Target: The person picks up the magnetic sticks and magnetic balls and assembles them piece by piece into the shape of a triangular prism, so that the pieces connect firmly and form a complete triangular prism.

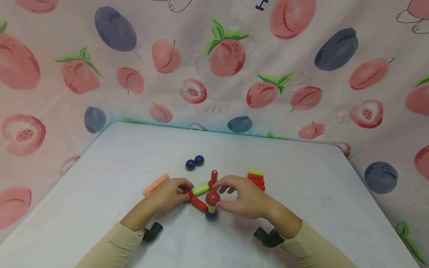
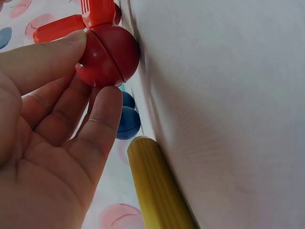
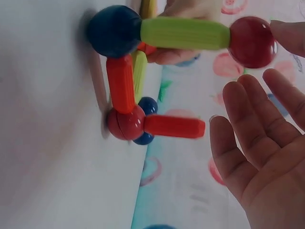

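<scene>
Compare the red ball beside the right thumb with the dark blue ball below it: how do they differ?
The red ball tops the green rod; the blue ball sits at its foot on the table. The blue ball also meets a red rod; the red ball shows no other rod. Both balls are round and join the same green rod.

Red rods (image 1: 199, 204) and a yellow-green rod (image 1: 201, 190) link a blue ball (image 3: 114, 31), left red ball (image 2: 112, 57) and far red ball (image 3: 126, 122) into a triangle on the table (image 1: 301, 186). A yellow-green upright (image 3: 186, 33) lifts a top red ball (image 1: 212, 198) above the blue; a red upright (image 3: 174, 126) tops the far ball.
</scene>
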Motion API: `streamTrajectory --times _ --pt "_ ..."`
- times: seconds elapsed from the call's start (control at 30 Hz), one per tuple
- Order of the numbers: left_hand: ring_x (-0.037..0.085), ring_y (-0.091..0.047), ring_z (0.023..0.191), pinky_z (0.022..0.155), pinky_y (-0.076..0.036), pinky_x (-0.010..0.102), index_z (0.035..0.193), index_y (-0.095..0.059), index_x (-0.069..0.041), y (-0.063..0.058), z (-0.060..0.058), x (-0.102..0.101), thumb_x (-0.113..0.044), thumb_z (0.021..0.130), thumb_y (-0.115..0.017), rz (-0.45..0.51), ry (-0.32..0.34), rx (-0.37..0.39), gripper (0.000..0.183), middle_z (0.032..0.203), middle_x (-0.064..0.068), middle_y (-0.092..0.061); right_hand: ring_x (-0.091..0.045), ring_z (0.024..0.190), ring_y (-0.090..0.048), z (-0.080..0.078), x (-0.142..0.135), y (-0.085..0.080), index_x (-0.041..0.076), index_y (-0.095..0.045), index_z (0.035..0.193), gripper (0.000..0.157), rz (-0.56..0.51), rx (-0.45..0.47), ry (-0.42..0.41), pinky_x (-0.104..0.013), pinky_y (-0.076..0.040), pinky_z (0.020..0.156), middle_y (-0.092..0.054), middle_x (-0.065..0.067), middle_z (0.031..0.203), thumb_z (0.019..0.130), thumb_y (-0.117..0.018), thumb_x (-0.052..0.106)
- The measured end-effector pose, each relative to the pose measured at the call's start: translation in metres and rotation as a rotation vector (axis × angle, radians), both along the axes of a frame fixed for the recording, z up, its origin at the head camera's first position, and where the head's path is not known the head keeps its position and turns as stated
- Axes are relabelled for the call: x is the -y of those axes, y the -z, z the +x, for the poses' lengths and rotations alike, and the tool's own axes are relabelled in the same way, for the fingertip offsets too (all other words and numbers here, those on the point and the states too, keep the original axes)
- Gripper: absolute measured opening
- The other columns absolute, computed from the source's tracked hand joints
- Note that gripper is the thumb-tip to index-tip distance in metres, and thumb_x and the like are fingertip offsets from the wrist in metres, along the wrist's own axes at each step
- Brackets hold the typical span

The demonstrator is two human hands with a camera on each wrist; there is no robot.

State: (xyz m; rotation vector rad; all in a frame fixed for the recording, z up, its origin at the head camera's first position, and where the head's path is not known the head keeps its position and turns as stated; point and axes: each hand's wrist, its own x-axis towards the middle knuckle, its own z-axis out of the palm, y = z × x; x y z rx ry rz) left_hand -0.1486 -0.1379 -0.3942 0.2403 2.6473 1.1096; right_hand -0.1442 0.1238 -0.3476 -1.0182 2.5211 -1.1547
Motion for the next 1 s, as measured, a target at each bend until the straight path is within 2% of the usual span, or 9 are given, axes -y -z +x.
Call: streamTrajectory --times 0.23,0.33,0.47,0.7,0.87,1.0 --pt "0.014 -0.061 0.09 0.079 -0.055 0.033 0.113 -0.072 -0.015 0.0 0.001 0.0 -0.005 0.089 -0.075 0.001 0.0 0.006 0.025 0.104 -0.004 -0.068 -0.015 0.101 -0.064 -0.009 -0.013 0.0 0.012 -0.066 0.122 0.037 -0.052 -0.026 0.073 -0.039 -0.054 0.09 -0.067 0.004 0.112 0.087 -0.077 0.018" --pt "0.014 -0.061 0.091 0.08 -0.055 0.033 0.113 -0.072 -0.015 0.0 0.001 0.001 -0.006 0.089 -0.075 0.001 0.0 0.002 0.026 0.104 -0.005 -0.068 -0.018 0.1 -0.064 -0.02 -0.015 0.0 0.009 -0.066 0.121 0.033 -0.098 -0.022 0.101 -0.038 -0.055 0.09 -0.067 0.001 0.113 0.089 -0.075 0.016" --pt "0.014 -0.062 0.091 0.081 -0.055 0.033 0.114 -0.072 -0.015 0.001 0.0 0.002 -0.006 0.089 -0.075 -0.003 -0.002 -0.004 0.026 0.104 -0.005 -0.067 -0.019 0.1 -0.064 -0.041 -0.012 0.003 0.007 -0.066 0.12 0.03 -0.136 0.02 0.155 -0.039 -0.055 0.089 -0.067 -0.003 0.115 0.091 -0.073 0.016" --pt "0.014 -0.062 0.092 0.082 -0.055 0.034 0.113 -0.072 -0.015 0.0 0.0 0.002 -0.006 0.089 -0.075 -0.011 0.002 0.001 0.026 0.104 -0.005 -0.068 -0.022 0.109 -0.062 -0.087 0.006 0.014 0.011 -0.066 0.126 0.035 -0.027 0.111 0.261 -0.043 -0.054 0.09 -0.066 -0.005 0.122 0.094 -0.069 0.025" --pt "0.014 -0.062 0.092 0.084 -0.055 0.035 0.113 -0.072 -0.015 -0.001 0.0 0.001 -0.007 0.089 -0.075 -0.012 0.002 0.002 0.026 0.103 -0.005 -0.067 -0.023 0.112 -0.061 -0.111 0.019 0.024 0.009 -0.064 0.131 0.039 0.033 0.166 0.246 -0.043 -0.052 0.094 -0.064 -0.009 0.128 0.095 -0.068 0.024" --pt "0.014 -0.062 0.093 0.086 -0.054 0.037 0.113 -0.072 -0.016 0.0 -0.002 0.002 -0.008 0.089 -0.076 -0.018 0.002 0.0 0.026 0.103 -0.006 -0.068 -0.023 0.115 -0.06 -0.124 0.028 0.029 0.008 -0.063 0.133 0.041 0.07 0.192 0.215 -0.041 -0.052 0.094 -0.063 -0.009 0.13 0.095 -0.069 0.02"
